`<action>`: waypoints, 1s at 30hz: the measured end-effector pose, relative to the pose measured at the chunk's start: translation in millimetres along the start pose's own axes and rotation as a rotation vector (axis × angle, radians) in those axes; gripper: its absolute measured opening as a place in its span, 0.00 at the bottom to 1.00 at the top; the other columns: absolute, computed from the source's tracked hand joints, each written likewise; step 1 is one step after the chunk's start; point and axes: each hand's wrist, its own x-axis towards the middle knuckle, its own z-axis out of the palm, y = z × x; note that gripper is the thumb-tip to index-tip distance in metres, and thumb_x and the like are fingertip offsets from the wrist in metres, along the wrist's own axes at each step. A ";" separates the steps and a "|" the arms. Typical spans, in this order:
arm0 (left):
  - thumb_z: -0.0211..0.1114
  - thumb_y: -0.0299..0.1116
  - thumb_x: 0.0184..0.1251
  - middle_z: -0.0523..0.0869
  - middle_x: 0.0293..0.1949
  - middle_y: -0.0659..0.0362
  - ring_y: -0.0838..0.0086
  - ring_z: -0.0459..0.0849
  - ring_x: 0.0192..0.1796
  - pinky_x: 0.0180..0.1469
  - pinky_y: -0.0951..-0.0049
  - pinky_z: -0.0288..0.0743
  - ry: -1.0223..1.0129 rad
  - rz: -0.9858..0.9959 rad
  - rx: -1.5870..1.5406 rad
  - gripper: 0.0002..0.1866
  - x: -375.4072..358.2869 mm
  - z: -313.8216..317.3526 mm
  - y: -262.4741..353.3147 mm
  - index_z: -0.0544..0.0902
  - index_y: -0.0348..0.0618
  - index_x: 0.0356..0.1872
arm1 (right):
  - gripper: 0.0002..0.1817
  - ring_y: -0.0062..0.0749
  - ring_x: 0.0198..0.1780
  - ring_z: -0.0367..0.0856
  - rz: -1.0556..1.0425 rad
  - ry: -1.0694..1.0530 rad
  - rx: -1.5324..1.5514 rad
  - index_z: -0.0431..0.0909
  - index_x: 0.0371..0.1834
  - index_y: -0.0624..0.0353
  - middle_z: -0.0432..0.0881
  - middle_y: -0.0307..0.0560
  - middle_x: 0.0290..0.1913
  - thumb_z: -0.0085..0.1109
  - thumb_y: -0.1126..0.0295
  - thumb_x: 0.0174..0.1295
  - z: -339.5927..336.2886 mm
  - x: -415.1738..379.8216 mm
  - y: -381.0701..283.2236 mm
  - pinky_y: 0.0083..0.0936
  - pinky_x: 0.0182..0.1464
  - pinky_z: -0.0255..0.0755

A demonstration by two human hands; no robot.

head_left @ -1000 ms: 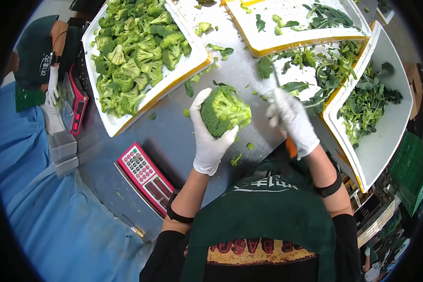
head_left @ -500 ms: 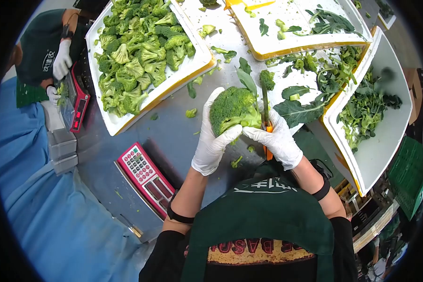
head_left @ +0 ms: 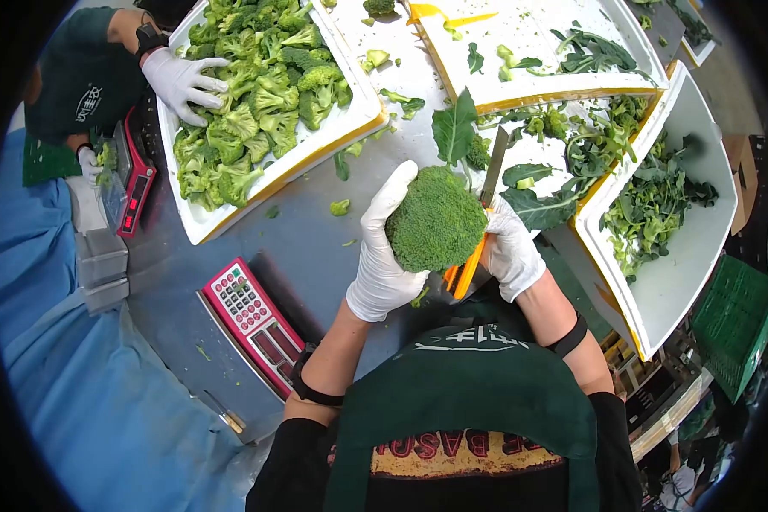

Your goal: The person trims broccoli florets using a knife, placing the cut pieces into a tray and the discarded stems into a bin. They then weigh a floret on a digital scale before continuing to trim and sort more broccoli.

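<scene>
A large broccoli head (head_left: pixel 436 218) is held in my gloved left hand (head_left: pixel 384 256), its domed green crown facing up. My gloved right hand (head_left: pixel 512 247) grips an orange-handled knife (head_left: pixel 464 271), whose dark blade points away from me just right of the crown. A big leaf (head_left: pixel 454 128) stands out beyond the head. Loose leaves (head_left: pixel 539 209) lie beyond my right hand. To the left, a white foam box (head_left: pixel 286 175) holds cut broccoli florets (head_left: pixel 256 102).
A red scale (head_left: pixel 254 320) sits left of my left forearm. A co-worker's gloved hand (head_left: pixel 183 85) rests on the florets, near a second red scale (head_left: pixel 135 183). Foam boxes with leaf trimmings stand ahead (head_left: pixel 520 72) and at right (head_left: pixel 700 247). A small broccoli piece (head_left: pixel 340 207) lies on the table.
The broccoli head has turned from showing its stalk side to showing its crown. The knife now slants farther right. The co-worker's hand has moved from the scale onto the florets.
</scene>
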 end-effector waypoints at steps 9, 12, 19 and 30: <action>0.79 0.20 0.40 0.59 0.72 0.47 0.61 0.66 0.71 0.72 0.61 0.62 -0.018 0.024 -0.007 0.57 -6.6 8.7 -10.3 0.50 0.42 0.72 | 0.04 0.20 0.32 0.80 -0.113 0.125 -0.205 0.78 0.40 0.58 0.82 0.38 0.35 0.62 0.77 0.64 -2.0 2.6 -1.4 0.20 0.36 0.77; 0.81 0.25 0.41 0.56 0.74 0.48 0.61 0.62 0.73 0.73 0.59 0.60 -0.108 -0.133 -0.022 0.63 -11.1 9.9 -2.0 0.44 0.44 0.75 | 0.04 0.17 0.26 0.76 -0.217 0.310 -0.343 0.78 0.35 0.57 0.79 0.34 0.28 0.65 0.75 0.63 8.9 4.1 -7.4 0.17 0.30 0.73; 0.69 0.36 0.61 0.67 0.69 0.54 0.62 0.67 0.72 0.73 0.57 0.61 0.161 -0.857 -1.015 0.44 2.9 11.0 24.6 0.54 0.47 0.76 | 0.08 0.15 0.23 0.72 -0.480 0.301 -0.837 0.80 0.37 0.63 0.79 0.36 0.25 0.69 0.73 0.60 29.2 -3.4 -18.1 0.11 0.24 0.63; 0.82 0.28 0.40 0.57 0.73 0.47 0.61 0.63 0.73 0.73 0.60 0.58 0.026 -0.116 -0.026 0.56 5.1 -0.3 2.1 0.54 0.41 0.72 | 0.30 0.17 0.29 0.75 -0.446 0.173 0.006 0.71 0.61 0.59 0.81 0.49 0.53 0.61 0.49 0.65 19.7 -11.8 -120.0 0.12 0.23 0.67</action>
